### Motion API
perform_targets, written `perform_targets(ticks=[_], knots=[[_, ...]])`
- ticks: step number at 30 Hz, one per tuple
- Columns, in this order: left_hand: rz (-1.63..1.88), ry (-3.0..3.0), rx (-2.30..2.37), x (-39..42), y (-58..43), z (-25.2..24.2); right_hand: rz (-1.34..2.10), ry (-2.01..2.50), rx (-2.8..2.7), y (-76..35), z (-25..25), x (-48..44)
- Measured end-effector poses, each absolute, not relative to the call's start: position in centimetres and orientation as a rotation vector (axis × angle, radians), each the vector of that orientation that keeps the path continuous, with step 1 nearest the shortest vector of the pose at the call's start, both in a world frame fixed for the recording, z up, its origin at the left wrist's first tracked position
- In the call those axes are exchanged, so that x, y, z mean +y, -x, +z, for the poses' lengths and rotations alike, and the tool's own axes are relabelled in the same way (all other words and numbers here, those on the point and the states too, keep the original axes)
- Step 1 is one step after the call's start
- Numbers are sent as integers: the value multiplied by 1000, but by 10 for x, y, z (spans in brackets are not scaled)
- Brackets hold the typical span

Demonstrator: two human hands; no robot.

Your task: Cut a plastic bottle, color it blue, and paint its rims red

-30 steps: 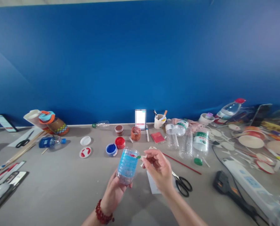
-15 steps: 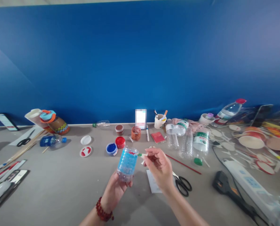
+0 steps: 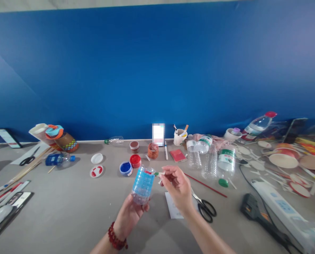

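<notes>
My left hand (image 3: pixel 129 217) grips the base of a cut plastic bottle (image 3: pixel 143 183) painted light blue, with red marks near its open rim, and holds it tilted above the grey table (image 3: pixel 67 218). My right hand (image 3: pixel 176 188) pinches a small white stick with a green tip (image 3: pixel 158 173), and the tip touches the bottle's rim. Open pots of blue paint (image 3: pixel 126 168) and red paint (image 3: pixel 135 160) stand just behind the bottle.
Black scissors (image 3: pixel 205 208) and a paper slip (image 3: pixel 173 210) lie under my right arm. Clear bottles (image 3: pixel 210 157), a red stick (image 3: pixel 206 185), a glue gun (image 3: pixel 255 211), a power strip (image 3: pixel 279 206) and paper bowls (image 3: pixel 283 159) crowd the right. Painted cups (image 3: pixel 54 135) and scissors (image 3: pixel 27 160) lie left.
Both hands and the bottle stay almost in place. The green tip has moved slightly closer to the bottle's rim.
</notes>
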State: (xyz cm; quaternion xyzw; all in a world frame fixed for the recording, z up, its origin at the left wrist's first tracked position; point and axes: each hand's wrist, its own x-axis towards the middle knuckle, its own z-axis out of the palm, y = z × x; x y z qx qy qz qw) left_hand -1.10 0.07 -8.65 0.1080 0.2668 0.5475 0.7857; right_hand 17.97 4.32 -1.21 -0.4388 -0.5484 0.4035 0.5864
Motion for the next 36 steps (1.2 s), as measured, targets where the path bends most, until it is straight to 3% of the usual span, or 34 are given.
perform_targets(ticks=[36], knots=[[1097, -235, 487, 3, 11, -79, 1011, 1002, -1209, -177, -13, 43]])
